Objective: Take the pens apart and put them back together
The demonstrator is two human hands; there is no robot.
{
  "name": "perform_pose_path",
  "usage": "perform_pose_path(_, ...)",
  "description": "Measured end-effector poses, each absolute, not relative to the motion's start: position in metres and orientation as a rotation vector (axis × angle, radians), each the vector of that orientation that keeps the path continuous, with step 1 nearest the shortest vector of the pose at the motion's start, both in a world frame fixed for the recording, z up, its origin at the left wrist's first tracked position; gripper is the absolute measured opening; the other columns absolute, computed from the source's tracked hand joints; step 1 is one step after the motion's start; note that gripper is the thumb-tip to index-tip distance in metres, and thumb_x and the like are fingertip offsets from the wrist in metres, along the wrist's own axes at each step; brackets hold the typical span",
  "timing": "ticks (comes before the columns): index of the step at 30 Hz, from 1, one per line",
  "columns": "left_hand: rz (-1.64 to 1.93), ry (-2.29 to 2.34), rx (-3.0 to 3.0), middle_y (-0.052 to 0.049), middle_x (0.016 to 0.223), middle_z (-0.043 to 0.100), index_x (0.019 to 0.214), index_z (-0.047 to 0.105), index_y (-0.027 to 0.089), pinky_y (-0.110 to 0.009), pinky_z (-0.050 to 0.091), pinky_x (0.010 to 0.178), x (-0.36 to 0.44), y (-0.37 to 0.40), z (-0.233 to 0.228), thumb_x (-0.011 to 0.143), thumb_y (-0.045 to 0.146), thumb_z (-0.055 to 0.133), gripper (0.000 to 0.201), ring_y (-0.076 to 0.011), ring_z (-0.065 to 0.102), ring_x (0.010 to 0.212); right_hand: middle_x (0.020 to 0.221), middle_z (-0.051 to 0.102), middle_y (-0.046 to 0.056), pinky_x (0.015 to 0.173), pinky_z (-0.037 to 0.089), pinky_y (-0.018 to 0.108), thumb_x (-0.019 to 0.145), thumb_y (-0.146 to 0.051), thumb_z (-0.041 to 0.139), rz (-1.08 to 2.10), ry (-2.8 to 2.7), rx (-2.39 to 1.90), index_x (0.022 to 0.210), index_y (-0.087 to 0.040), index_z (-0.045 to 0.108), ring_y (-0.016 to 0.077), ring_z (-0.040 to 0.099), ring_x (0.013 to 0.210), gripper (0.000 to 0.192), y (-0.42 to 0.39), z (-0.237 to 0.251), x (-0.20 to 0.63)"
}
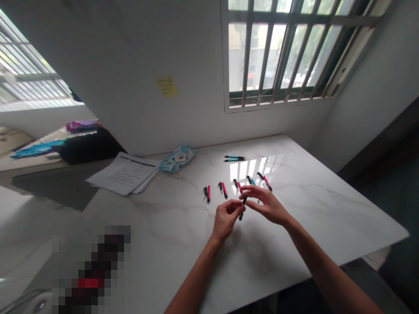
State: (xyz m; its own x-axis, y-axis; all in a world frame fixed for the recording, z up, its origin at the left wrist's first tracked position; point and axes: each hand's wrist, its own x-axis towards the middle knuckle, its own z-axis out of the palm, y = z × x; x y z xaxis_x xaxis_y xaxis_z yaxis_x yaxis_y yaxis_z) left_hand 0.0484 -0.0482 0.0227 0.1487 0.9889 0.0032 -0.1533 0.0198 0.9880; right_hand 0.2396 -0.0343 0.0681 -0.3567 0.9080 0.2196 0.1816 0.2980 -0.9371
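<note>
Though well inside tbl edge (360, 254), L hand (225, 219) + R hand (269, 206) narrow round blk pen (245, 199)

A white marbled table (327, 218) bears pen parts (224, 190) beyond the fingers (257, 190), blue pens (235, 160) farther off, papers (126, 174) and soft packet (177, 159) leftward.

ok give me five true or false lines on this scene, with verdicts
1. The left hand holds a black piece. True.
2. The right hand holds the papers. False: it is at the black piece.
3. The yellow note lies on the table. False: it is on the wall.
4. Two blue pens lie beyond the hands. True.
5. The papers lie left of the blue pack. True.
</note>
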Motion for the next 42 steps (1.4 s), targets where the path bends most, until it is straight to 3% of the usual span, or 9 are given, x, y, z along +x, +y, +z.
perform_pose_path(9,1.166,0.997,1.152,-0.008,0.084,0.077,0.091,0.079,0.014,-0.028,0.056,0.072,0.0487,-0.0474,0.0194,0.076,0.039,0.090,0.032,-0.0181,0.071,0.077,0.122,0.075,0.007,0.106,0.056,0.046,0.088,-0.035,0.079,1.055,-1.741,-1.025,0.135,-0.029,0.067,0.0235,0.071,0.114,0.049,-0.0348,0.0666,0.2386)
perform_pose_path(12,1.167,0.993,1.157,-0.008,0.085,0.077,0.091,0.079,0.014,-0.028,0.056,0.073,0.0487,-0.0472,0.0208,0.077,0.038,0.089,0.030,-0.0175,0.071,0.077,0.120,0.076,0.007,0.104,0.057,0.045,0.091,-0.035,0.075,1.047,-1.719,-1.037,0.131,-0.028,0.069,0.0225,0.073,0.108,0.041,-0.0353,0.0667,0.2380)
perform_pose_path(23,1.159,0.996,1.163,-0.008,0.085,0.077,0.091,0.079,0.014,-0.029,0.056,0.073,0.0500,-0.0493,0.0238,0.077,0.039,0.088,0.031,-0.0185,0.072,0.077,0.124,0.074,0.007,0.101,0.058,0.043,0.089,-0.032,0.076,1.052,-1.711,-1.023,0.134,-0.028,0.067,0.0229,0.071,0.115,0.046,-0.0360,0.0657,0.2354)
perform_pose_path(29,1.158,0.984,1.162,-0.008,0.086,0.078,0.091,0.079,0.014,-0.029,0.056,0.074,0.0497,-0.0489,0.0254,0.077,0.038,0.088,0.030,-0.0180,0.071,0.077,0.107,0.077,0.006,0.104,0.057,0.046,0.089,-0.033,0.076,1.129,-1.621,-0.994,0.130,-0.024,0.067,0.0210,0.074,0.102,0.043,-0.0374,0.0687,0.2347)
perform_pose_path(33,1.166,0.961,1.150,-0.008,0.084,0.078,0.092,0.079,0.013,-0.029,0.056,0.071,0.0499,-0.0486,0.0248,0.076,0.039,0.090,0.032,-0.0181,0.071,0.076,0.110,0.077,0.008,0.103,0.058,0.048,0.091,-0.030,0.070,1.166,-1.622,-0.961,0.135,-0.024,0.063,0.0226,0.074,0.105,0.044,-0.0383,0.0734,0.2346)
perform_pose_path(37,1.176,0.959,1.157,-0.008,0.083,0.078,0.092,0.079,0.013,-0.029,0.056,0.071,0.0499,-0.0487,0.0229,0.078,0.041,0.088,0.032,-0.0183,0.071,0.076,0.111,0.075,0.008,0.096,0.060,0.044,0.085,-0.036,0.078,1.064,-1.682,-1.086,0.134,-0.025,0.065,0.0231,0.072,0.106,0.052,-0.0368,0.0732,0.2325)
perform_pose_path(42,1.163,0.959,1.165,-0.008,0.085,0.078,0.094,0.078,0.013,-0.030,0.057,0.073,0.0486,-0.0467,0.0180,0.079,0.041,0.087,0.033,-0.0183,0.072,0.077,0.101,0.077,0.005,0.097,0.059,0.043,0.089,-0.036,0.075,1.143,-1.601,-1.026,0.128,-0.023,0.068,0.0200,0.074,0.094,0.041,-0.0357,0.0722,0.2302)
